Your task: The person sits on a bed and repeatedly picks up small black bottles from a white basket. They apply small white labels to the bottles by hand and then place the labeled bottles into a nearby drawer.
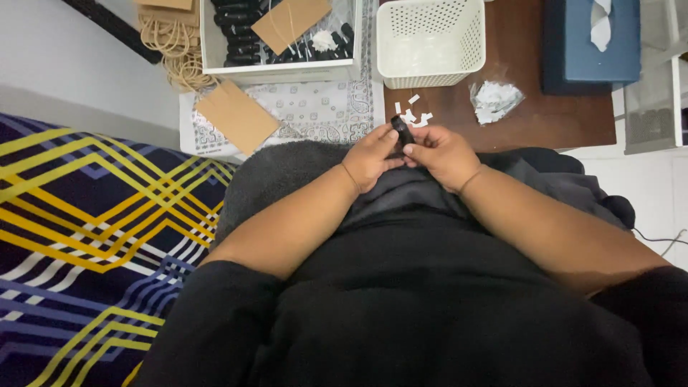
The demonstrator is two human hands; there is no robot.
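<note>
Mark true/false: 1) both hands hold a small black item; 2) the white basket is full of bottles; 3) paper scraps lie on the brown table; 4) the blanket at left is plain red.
1. True: left hand and right hand hold the black item.
2. False: the white basket looks empty; the black bottles are in the white tray.
3. True: paper scraps lie on the brown table.
4. False: the blanket is navy with yellow and white stripes.

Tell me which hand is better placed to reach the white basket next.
Probably the right hand: it sits almost directly below the white basket. The left hand lies further to the left and grips the small black item, which both hands hold.
</note>
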